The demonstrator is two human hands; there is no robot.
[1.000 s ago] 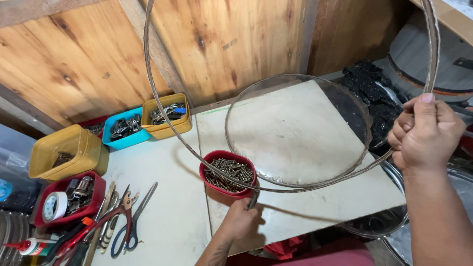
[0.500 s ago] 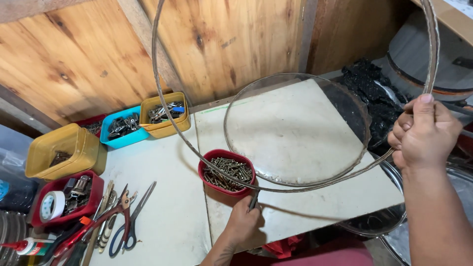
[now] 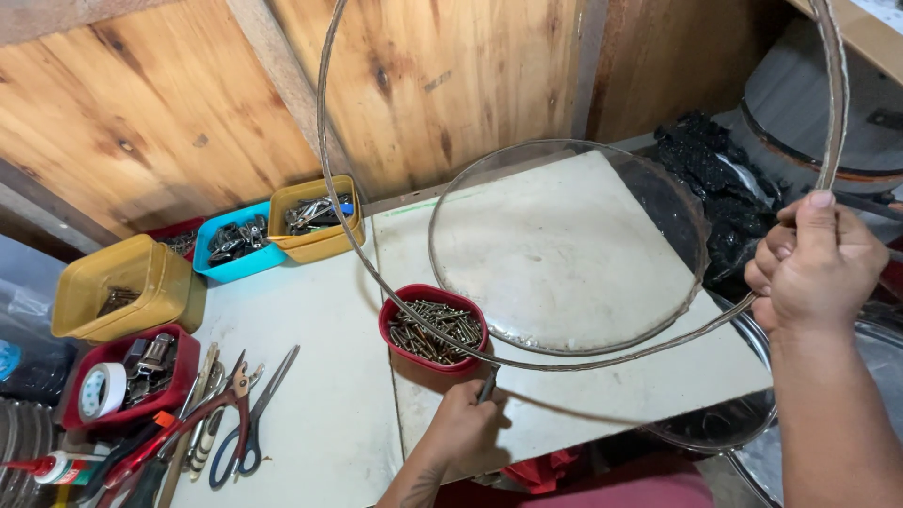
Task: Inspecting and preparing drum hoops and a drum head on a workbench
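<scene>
Two hands share the work. The right hand point(image 3: 816, 268) has its grip clamped on a big metal hoop point(image 3: 329, 202), thumb pressed along the band, holding it upright over the counter point(image 3: 310, 414). The left hand point(image 3: 463, 428) is closed round a small dark tool point(image 3: 487, 384), its tip at the hoop's lowest stretch, just in front of a red bowl of screws point(image 3: 433, 326).

As I judge it, the thin hoop could spring or twist out of that one-sided grip, and its low edge, passing right over the bowl, could tip the screws out. A round glass pane point(image 3: 564, 249) lying flat behind could be struck too.

Further left sit yellow and blue bins point(image 3: 235, 246) of hardware, a red tray with a tape roll point(image 3: 102, 390), and scissors point(image 3: 246, 428) among pliers, crowding that side.
</scene>
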